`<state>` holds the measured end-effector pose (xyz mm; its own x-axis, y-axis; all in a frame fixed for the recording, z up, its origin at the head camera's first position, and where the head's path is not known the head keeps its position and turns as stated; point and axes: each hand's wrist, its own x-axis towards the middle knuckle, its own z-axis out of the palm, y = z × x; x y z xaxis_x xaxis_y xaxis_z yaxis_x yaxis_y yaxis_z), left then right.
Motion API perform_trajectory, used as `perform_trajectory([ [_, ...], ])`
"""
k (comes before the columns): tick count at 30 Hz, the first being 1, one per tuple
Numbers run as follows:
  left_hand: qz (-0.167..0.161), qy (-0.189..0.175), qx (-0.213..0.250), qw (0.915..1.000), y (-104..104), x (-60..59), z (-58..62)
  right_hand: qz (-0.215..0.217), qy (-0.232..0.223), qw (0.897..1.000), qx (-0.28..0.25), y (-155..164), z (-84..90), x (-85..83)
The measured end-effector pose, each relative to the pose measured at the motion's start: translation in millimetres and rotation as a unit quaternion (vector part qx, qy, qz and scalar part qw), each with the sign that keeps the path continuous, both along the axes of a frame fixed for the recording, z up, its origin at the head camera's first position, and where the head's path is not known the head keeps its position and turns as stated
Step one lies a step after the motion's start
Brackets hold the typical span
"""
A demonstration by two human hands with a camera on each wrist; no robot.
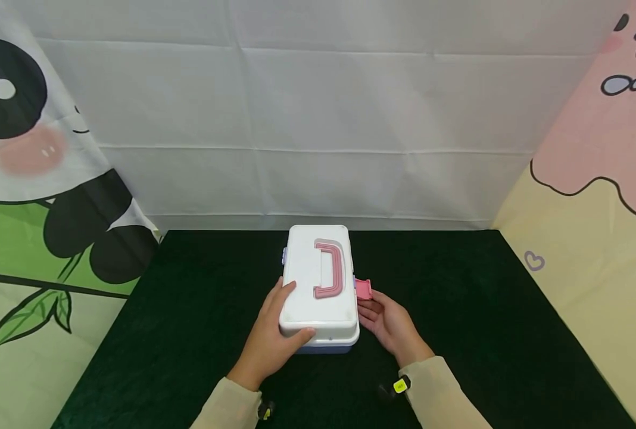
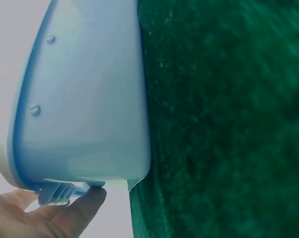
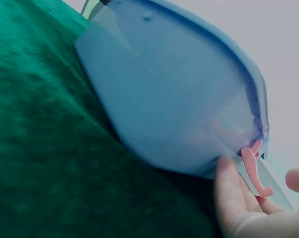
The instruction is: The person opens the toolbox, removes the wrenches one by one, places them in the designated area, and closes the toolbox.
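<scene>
A storage box with a white lid (image 1: pixel 301 304) and a blue base (image 2: pixel 89 99) stands on the dark green cloth. Its pink carrying handle (image 1: pixel 337 274) lies folded into the lid. From the right side a pink latch (image 1: pixel 363 289) sticks out, swung away from the wall. My left hand (image 1: pixel 272 339) grips the near left corner, thumb on the lid's front edge and fingers along the left side, by a blue hinge (image 2: pixel 56 193). My right hand (image 1: pixel 393 329) is beside the latch, its extended fingers (image 3: pixel 229 191) against the side wall and its thumb apart from the latch.
Green cloth (image 1: pixel 446 286) covers the table around the box. Behind it hangs a creased white sheet (image 1: pixel 323 107). Printed cartoon drapes flank the table, a panda pattern (image 1: pixel 18 143) at left and a pink and yellow one (image 1: pixel 591 179) at right.
</scene>
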<state>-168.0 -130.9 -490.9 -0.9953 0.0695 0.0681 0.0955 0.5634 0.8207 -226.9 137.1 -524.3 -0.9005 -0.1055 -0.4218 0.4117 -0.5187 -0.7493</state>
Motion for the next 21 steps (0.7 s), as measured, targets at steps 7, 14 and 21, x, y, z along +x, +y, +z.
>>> perform_trajectory([
  [7, -0.001, 0.003, 0.001, 1.0000, 0, 0.2, -0.6, 0.060, 0.011, 0.996, 0.063, 6, 7.7, 25.3],
  [14, -0.003, 0.008, 0.002, 1.0000, -1, 0.5, -2.2, 0.138, 0.067, 0.981, 0.115, 8, 18.3, 45.5],
  [21, -0.009, 0.018, 0.003, 0.9998, -1, 0.4, -3.1, 0.223, 0.186, 0.930, 0.226, 6, 16.9, 56.0],
])
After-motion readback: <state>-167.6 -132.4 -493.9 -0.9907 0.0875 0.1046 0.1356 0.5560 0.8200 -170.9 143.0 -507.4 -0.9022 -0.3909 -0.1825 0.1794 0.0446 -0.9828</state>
